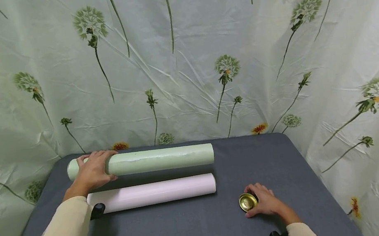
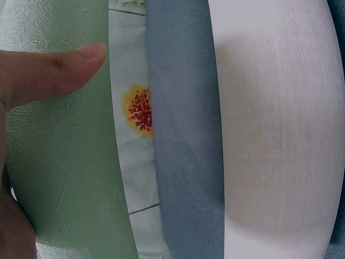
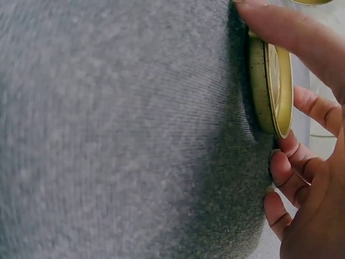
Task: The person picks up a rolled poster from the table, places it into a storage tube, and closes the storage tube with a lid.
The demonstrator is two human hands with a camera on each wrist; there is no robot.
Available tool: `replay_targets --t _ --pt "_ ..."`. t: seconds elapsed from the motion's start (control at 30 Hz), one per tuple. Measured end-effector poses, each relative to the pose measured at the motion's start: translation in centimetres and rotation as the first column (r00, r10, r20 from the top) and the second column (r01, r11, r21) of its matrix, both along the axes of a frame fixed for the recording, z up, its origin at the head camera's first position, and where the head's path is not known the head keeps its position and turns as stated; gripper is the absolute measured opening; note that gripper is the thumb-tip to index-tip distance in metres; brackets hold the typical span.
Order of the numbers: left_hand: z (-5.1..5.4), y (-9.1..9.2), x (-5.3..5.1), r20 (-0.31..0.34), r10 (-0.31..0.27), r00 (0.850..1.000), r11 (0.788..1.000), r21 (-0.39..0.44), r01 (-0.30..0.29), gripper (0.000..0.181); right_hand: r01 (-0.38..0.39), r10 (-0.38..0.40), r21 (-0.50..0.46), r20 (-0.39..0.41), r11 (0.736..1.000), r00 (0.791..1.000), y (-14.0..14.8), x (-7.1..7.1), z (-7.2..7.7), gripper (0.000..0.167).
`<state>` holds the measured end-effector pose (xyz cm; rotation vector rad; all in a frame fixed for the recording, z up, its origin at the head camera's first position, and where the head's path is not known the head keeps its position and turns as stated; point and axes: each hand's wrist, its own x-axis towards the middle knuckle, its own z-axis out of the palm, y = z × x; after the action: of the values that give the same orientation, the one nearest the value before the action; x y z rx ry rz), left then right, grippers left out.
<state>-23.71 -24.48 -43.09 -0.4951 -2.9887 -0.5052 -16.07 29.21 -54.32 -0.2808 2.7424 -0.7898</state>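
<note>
A pale green wallpaper roll hangs level above the back of the table, held by my left hand near its left end. Curtain and table edge show below that roll in the left wrist view, where my thumb lies across its embossed surface. Nearer to me, a pale pink wallpaper roll lies crosswise on the table. At front right, my right hand grips a shallow gold-coloured round metal dish by its rim. In the right wrist view, thumb and fingers are on opposite sides of this dish.
Dark grey cloth covers the table. Behind and beside it hangs a pale curtain printed with dandelions. A second gold rim peeks in at the top edge of the right wrist view. Black wrist mounts are on both sleeves.
</note>
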Motion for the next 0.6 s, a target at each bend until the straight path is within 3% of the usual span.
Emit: replay_targets --t 0.4,0.6 --pt "-0.12 -0.08 0.33 -0.007 0.006 1.000 1.000 -0.009 -0.006 0.070 0.060 -0.061 -0.053 -0.016 0.997 0.998 -0.03 -0.19 -0.12 0.058" --pt "-0.32 -0.09 0.55 -0.017 0.012 1.000 1.000 -0.011 -0.012 0.070 0.052 -0.056 -0.063 -0.053 0.997 0.997 -0.07 -0.35 -0.27 0.059"
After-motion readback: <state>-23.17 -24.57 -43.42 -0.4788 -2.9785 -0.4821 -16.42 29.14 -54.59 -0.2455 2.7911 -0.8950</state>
